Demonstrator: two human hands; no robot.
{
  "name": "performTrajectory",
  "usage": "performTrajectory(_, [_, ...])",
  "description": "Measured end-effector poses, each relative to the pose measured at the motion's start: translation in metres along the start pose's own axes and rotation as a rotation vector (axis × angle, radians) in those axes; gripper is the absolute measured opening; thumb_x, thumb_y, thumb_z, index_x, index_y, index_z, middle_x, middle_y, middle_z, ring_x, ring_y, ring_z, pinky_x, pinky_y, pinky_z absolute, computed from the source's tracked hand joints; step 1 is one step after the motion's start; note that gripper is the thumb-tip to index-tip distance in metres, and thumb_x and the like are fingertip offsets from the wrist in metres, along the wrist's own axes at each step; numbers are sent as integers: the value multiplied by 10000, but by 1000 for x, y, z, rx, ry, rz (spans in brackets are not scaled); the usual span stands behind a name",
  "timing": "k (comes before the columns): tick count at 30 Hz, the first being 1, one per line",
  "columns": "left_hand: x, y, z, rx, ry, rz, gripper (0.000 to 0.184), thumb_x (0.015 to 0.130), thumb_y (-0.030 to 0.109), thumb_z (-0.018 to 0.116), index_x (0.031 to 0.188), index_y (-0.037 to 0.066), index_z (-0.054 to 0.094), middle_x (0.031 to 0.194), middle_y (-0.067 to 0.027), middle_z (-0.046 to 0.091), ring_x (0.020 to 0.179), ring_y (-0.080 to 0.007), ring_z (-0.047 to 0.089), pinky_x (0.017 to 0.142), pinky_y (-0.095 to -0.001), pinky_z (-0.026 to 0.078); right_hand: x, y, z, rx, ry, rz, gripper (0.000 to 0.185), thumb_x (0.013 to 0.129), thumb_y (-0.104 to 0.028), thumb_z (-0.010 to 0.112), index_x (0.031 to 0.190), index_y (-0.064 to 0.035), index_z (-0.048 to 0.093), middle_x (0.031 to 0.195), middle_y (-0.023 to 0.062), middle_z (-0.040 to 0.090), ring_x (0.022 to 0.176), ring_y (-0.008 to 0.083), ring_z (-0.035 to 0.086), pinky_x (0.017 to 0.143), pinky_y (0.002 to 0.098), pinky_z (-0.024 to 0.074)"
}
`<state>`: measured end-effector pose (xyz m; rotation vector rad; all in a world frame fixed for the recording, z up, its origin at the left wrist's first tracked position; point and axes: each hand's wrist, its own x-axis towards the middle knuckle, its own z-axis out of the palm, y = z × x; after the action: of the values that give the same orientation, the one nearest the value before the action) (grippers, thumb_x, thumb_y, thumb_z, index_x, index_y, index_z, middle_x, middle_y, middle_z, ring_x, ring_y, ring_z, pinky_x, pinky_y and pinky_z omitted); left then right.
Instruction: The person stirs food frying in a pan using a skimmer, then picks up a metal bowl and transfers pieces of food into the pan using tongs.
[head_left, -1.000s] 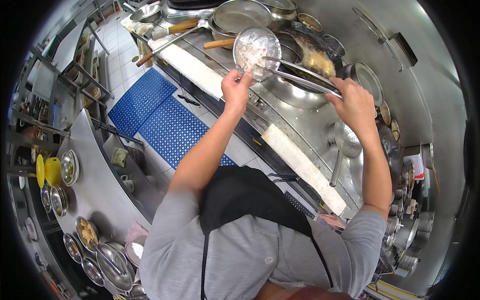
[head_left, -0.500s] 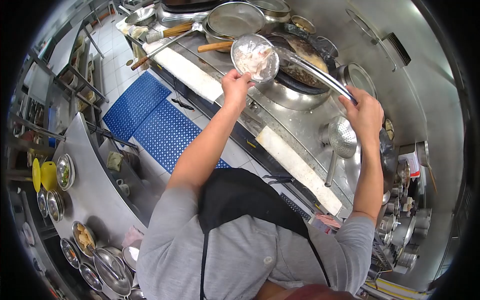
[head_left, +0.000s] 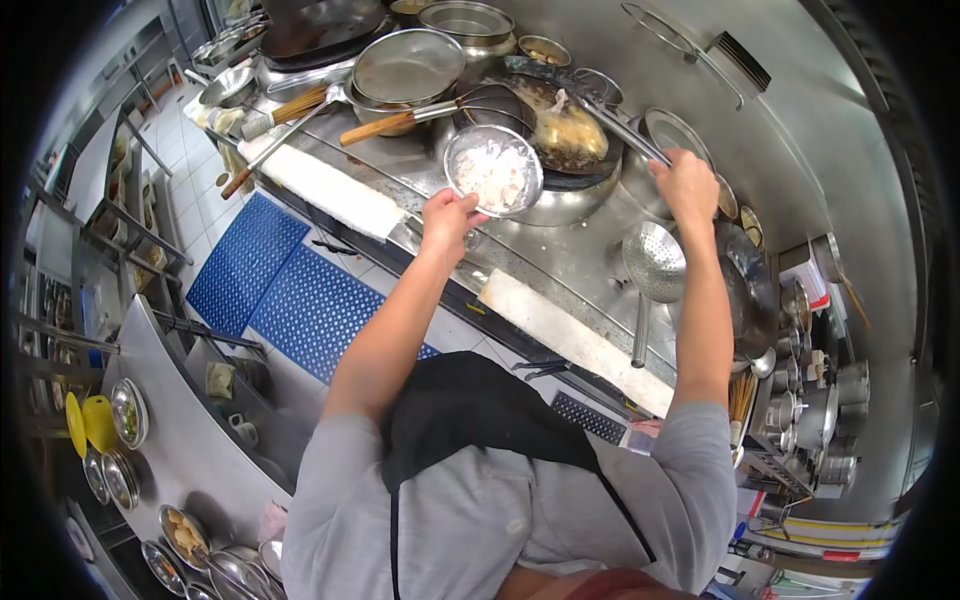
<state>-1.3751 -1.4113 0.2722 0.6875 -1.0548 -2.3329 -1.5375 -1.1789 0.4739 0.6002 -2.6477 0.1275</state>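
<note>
Above the worktop [head_left: 585, 248], the left hand [head_left: 447, 221] pinches the rim of a bowl [head_left: 534, 183] of pale pieces [head_left: 492, 178] near the wok [head_left: 582, 182]; the right hand [head_left: 688, 185] grips tongs [head_left: 627, 131] reaching over its foaming liquid [head_left: 572, 135]. The step looks like moving pieces across; next calls for a steady bowl. A wooden-handled strainer [head_left: 378, 126] crowds the wok's edge; a perforated ladle [head_left: 655, 262] lies nearer.

Blue dotted mats [head_left: 312, 310] lie on the tiled floor [head_left: 207, 213] near a steel counter [head_left: 190, 410].
</note>
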Motion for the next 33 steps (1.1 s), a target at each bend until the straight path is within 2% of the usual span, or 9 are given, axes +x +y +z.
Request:
performTrajectory(2, [-10, 3, 2, -14, 20, 1, 223, 863, -14, 615, 712, 70, 474, 860, -84, 618, 754, -174, 628, 679, -316, 593, 17, 1, 25, -46, -41, 10, 362, 830, -351, 679, 1074, -83, 693, 1011, 190, 687, 953, 370, 654, 826, 463, 505])
performTrajectory(7, [-18, 1, -1, -46, 26, 3, 219, 868, -7, 620, 721, 68, 475, 846, -81, 607, 741, -168, 621, 678, -310, 595, 74, -12, 75, -36, -208, 104, 446, 857, -379, 648, 1114, -15, 652, 1136, 201, 656, 1061, 361, 630, 892, 451, 500])
performTrajectory(11, [-22, 7, -10, -43, 69, 37, 243, 869, -7, 624, 703, 74, 466, 828, -72, 596, 739, -163, 617, 677, -313, 593, 93, -28, 61, -25, -154, 79, 456, 876, -422, 624, 1092, -22, 664, 1124, 220, 656, 1072, 374, 623, 903, 454, 495])
performTrajectory(12, [-20, 7, -18, -46, 66, 43, 55, 878, -4, 609, 848, 21, 569, 924, -105, 653, 814, -182, 653, 721, -319, 583, 92, -32, 52, -32, -128, 56, 461, 877, -424, 623, 1092, -19, 663, 1113, 221, 659, 1066, 379, 625, 900, 458, 497])
performTrajectory(15, [-9, 9, -35, -74, 118, 81, 40, 884, 1, 606, 870, 15, 570, 935, -107, 653, 819, -182, 653, 713, -314, 582, 83, -39, 25, 6, -34, -88, 461, 862, -441, 633, 1063, -29, 681, 1068, 228, 668, 1013, 402, 634, 868, 461, 502])
performTrajectory(20, [6, 22, -46, -86, 200, 238, 275, 859, -7, 648, 677, 69, 457, 808, -60, 584, 697, -161, 614, 654, -314, 603, 8, -71, -47, 108, -272, -417, 367, 805, -329, 701, 1080, -87, 692, 1018, 180, 681, 913, 363, 658, 797, 451, 509])
performTrajectory(23, [7, 29, -43, -49, 178, 348, 264, 858, -3, 650, 684, 67, 464, 802, -58, 576, 681, -158, 609, 644, -312, 602, -29, -86, -64, 93, -309, -554, 326, 795, -282, 710, 1058, -90, 695, 955, 163, 684, 841, 358, 659, 751, 454, 508])
performTrajectory(27, [2, 30, -36, 80, 138, 483, 258, 860, 10, 652, 683, 61, 470, 773, -46, 552, 673, -149, 594, 636, -309, 598, -50, -96, -66, -46, -114, -633, 285, 795, -268, 706, 1027, -102, 701, 886, 143, 679, 795, 346, 658, 714, 450, 506])
performTrajectory(33, [9, 31, -17, 36, 120, 361, 237, 863, 6, 641, 693, 44, 480, 771, -47, 553, 701, -143, 596, 644, -313, 599, -41, -80, -76, -47, -16, -552, 278, 787, -271, 715, 1014, -111, 711, 858, 138, 682, 788, 334, 659, 710, 437, 507])
